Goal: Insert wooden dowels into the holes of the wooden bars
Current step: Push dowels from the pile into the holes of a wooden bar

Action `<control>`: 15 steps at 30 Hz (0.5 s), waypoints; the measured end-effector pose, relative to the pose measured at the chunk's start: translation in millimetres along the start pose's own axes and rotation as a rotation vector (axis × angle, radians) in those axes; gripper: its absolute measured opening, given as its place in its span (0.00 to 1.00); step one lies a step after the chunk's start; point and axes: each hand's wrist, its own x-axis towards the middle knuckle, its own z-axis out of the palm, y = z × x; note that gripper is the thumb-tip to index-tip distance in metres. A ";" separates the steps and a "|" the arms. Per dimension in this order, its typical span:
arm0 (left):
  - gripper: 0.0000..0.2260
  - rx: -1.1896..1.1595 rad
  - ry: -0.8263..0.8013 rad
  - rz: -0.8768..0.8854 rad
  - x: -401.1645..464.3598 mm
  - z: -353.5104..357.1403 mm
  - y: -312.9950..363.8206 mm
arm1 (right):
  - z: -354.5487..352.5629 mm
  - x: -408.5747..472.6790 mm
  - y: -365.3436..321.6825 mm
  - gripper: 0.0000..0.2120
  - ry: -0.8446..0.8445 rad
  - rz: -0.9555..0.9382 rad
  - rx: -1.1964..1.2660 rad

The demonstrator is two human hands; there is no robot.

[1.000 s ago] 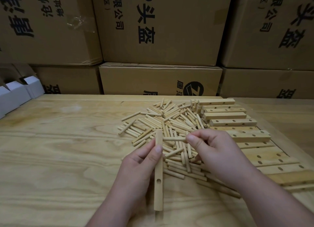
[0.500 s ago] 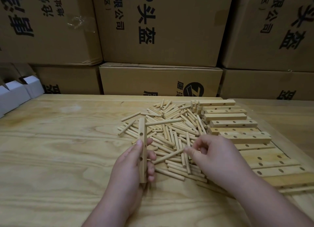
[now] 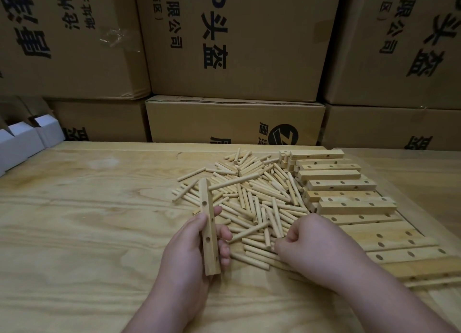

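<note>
My left hand is curled around a pale square-section wooden bar, thumb on the near side and fingertips wrapped over the far edge. It stands nearly upright in my grip, its drilled face turned toward me, with 4 holes showing. 1 long wooden dowel sticks out sideways from its upper end, apparently seated in a hole there.

My right hand is down on the heap of short round wooden dowels spread over the plywood tabletop, fingers curled together at the near edge of the pile. They seem to be closing on a dowel, but I cannot tell whether 1 is pinched yet.

The bar looks light, stiff and dry, so a firm hold around its lower half should keep it from twisting when I push. The dowels are thin and smooth and likely to roll; I judge it best to pinch 1 near its middle and feed it in end-first.

More drilled wooden bars lie stacked just beside the heap on the right.

The brown cardboard cartons behind carry upside-down black Chinese print; I can read "头盔" and "有限公司", plus a round logo on the lower carton.
</note>
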 end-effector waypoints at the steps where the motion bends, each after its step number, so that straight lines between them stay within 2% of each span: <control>1: 0.16 0.001 -0.006 -0.001 -0.3 0.0 0.1 | -1.2 0.0 0.1 0.15 0.029 0.004 0.034; 4: 0.16 0.013 -0.041 -0.023 -1.8 -1.2 1.3 | -7.2 0.5 -0.2 0.10 0.102 -0.061 0.210; 8: 0.17 0.010 -0.064 -0.039 -3.5 -1.0 2.2 | -14.3 -2.1 -2.9 0.03 0.062 -0.226 0.483; 15: 0.16 0.003 -0.018 -0.028 -3.7 0.8 2.5 | -10.1 -1.6 -2.7 0.03 0.037 -0.320 0.528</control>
